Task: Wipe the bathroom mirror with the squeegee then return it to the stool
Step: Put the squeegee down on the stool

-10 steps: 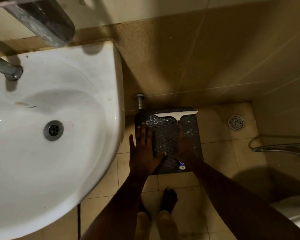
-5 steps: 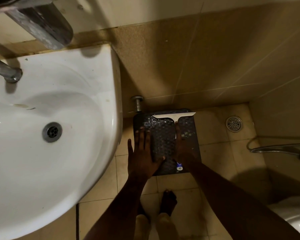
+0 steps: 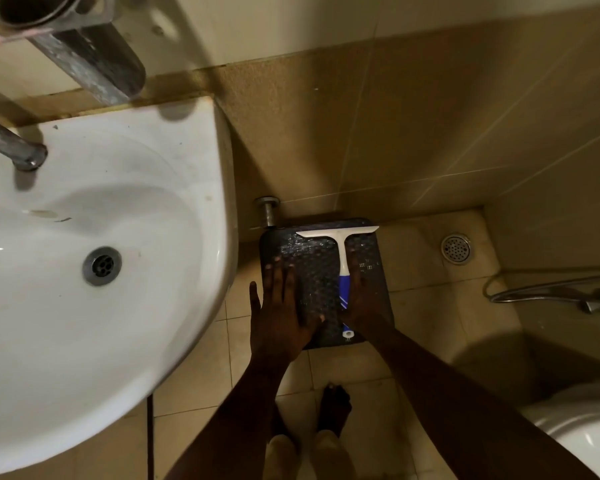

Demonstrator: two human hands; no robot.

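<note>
The right hand (image 3: 362, 299) has slid off the squeegee (image 3: 342, 268), so its blue handle now shows on the stool (image 3: 378, 271) at 12 o'clock, both hands flat and open, left hand (image 3: 281, 317) beside it.

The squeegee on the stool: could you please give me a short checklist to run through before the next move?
1. Squeegee lies flat on the stool: ok.
2. Handle clear of the right hand, which lies beside it: ok.
3. Left hand empty, fingers spread: ok.
4. Blade end points toward the wall: ok.
5. Whether the mirror has been wiped: cannot tell, out of view.
</note>
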